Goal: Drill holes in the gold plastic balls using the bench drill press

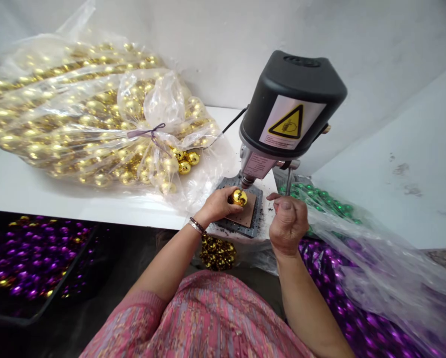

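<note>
My left hand point(218, 205) is closed on a shiny gold ball point(240, 197), holding it on a brown pad point(248, 215) under the chuck of a small bench drill press point(288, 112). The pad lies on the drill's dark base plate point(235, 226). My right hand point(287, 221) is wrapped round the drill's metal feed lever point(288, 180), just right of the base. A bracelet sits on my left wrist.
A large clear bag of gold balls point(84, 117) lies on the white table point(29, 191) at left. A dark tray of purple balls point(29, 256) sits below left. Bags of green balls point(322, 199) and purple balls point(361, 308) are at right. Gold scraps point(217, 252) lie under the table edge.
</note>
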A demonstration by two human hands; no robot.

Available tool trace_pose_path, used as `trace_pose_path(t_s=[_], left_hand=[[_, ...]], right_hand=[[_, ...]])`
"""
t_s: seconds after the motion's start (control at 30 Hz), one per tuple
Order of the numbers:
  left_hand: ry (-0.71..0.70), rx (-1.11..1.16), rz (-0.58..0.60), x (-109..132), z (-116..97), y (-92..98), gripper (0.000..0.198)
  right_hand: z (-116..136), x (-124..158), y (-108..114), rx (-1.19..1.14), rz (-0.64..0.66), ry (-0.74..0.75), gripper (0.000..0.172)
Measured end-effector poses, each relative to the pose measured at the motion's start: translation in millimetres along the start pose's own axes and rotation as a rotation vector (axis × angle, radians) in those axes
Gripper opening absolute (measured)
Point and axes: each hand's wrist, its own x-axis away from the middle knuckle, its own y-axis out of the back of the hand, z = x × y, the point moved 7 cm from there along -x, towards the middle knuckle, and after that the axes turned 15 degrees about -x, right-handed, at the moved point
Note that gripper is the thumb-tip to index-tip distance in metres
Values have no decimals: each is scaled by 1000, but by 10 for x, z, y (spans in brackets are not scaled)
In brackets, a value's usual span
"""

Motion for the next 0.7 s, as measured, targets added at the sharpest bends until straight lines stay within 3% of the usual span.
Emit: trace_pose_path(t_s=[0.2,0.33,0.53,0.7], left_hand=[[-2,9,8,35,22,-27,50],[-16,13,-53,167,25,4,59],[-20,-4,-100,501,48,125,63],[-69,8,-57,794,15,187,60]], right_hand=[[394,-402,-33,-24,-66,-110,39],[565,-627,-111,-48,-59,-179,45],[559,-593,-120,-98,-118,-211,45],[555,-581,-119,-95,-123,-215,42]])
